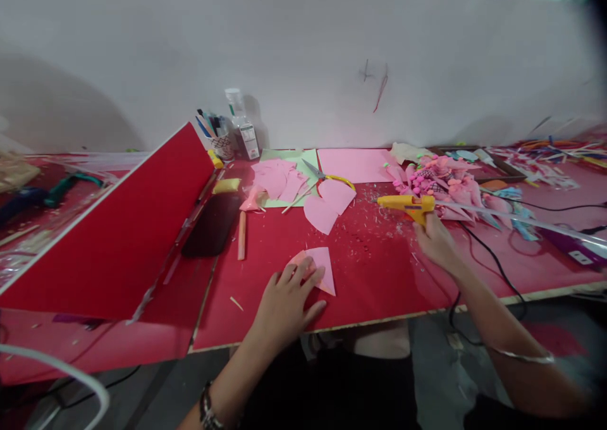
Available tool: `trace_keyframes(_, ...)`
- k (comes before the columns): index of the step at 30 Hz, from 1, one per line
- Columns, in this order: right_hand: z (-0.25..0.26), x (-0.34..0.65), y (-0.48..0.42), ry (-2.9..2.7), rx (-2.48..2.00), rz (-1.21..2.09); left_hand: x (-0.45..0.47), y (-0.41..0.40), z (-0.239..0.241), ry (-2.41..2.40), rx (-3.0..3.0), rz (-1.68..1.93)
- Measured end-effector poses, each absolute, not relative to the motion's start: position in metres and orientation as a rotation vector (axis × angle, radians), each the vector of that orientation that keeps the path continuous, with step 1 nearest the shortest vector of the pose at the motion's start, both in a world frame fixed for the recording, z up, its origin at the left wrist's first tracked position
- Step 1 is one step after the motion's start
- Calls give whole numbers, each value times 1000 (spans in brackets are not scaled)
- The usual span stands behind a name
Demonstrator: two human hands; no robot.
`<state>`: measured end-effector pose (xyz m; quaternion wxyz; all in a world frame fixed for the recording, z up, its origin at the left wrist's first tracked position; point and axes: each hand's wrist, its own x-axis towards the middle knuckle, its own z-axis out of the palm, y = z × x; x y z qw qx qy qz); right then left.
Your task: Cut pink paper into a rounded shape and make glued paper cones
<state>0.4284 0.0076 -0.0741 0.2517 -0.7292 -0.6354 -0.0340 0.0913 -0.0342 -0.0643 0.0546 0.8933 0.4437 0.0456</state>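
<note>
My left hand [289, 294] lies flat with fingers spread over a piece of pink paper [325, 272] near the table's front edge, hiding part of it. In my right hand [436, 240] is a yellow hot glue gun [406, 206], its nozzle pointing left, with a long clear glue stick [516, 218] running out behind it. Beyond my left hand rests a pink paper heart [327, 208]. Scissors [339, 178] with yellow handles touch its upper edge. Further back, pink paper pieces [279, 178] lie on a light green sheet [301, 197].
A red board [128, 227] leans at the left beside a dark phone [212, 224]. A bottle [246, 133] and a pen cup [220, 145] stand by the wall. Pink paper cones [446, 183] are heaped at the right. A black cord [488, 250] hangs over the red table's [379, 291] edge.
</note>
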Motion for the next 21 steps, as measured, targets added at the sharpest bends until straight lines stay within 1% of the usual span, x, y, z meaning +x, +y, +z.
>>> trace_keyframes(3,-58,407,-16,-1821,-1927,-78,90,-36,-67,1368,2715,160)
trace_keyframes(9,-42,352,-45,-2249,-1825,-136,89,-39,-69,1404,2696,161)
trace_keyframes(21,-34,340,-46,-2425,-1753,-94,88,-41,-67,1390,2638,164)
